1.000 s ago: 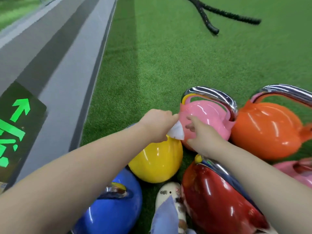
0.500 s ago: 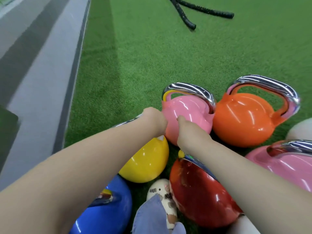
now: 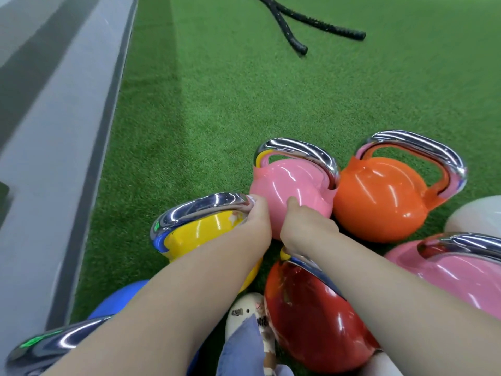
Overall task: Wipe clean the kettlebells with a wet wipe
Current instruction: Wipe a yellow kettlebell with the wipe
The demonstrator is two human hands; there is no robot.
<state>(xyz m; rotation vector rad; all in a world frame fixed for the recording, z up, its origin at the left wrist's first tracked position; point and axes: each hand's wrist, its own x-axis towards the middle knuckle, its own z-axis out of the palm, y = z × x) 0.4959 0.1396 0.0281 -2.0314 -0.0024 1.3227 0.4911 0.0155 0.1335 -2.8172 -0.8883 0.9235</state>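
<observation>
**A:** What's on your left side?

**B:** A grey strip of flooring runs along the far-left edge, with green artificial turf beside it. Nearest me on the left is a blue kettlebell with a chrome handle, mostly under my forearm. Just past it stands a glossy yellow kettlebell with a chrome handle.

**A:** And your left hand?

**B:** My left hand is curled round the right end of that yellow bell's handle. A scrap of white wet wipe peeks out at my fingers, against the yellow body; most of it is hidden.

**A:** What about the right hand?

**B:** My right hand lies on the near side of the glossy pink kettlebell with a chrome handle, one finger stretched up its surface. I cannot tell whether the other fingers grip anything; they are hidden from me.

**A:** Further right?

**B:** Below my right wrist sits a shiny red kettlebell, with my white shoe just left of it. Touching the pink bell on its right is an orange kettlebell with a chrome handle. At the right edge lie a second pink kettlebell and a white rounded object. Far off on the turf lie two black battle ropes.
</observation>
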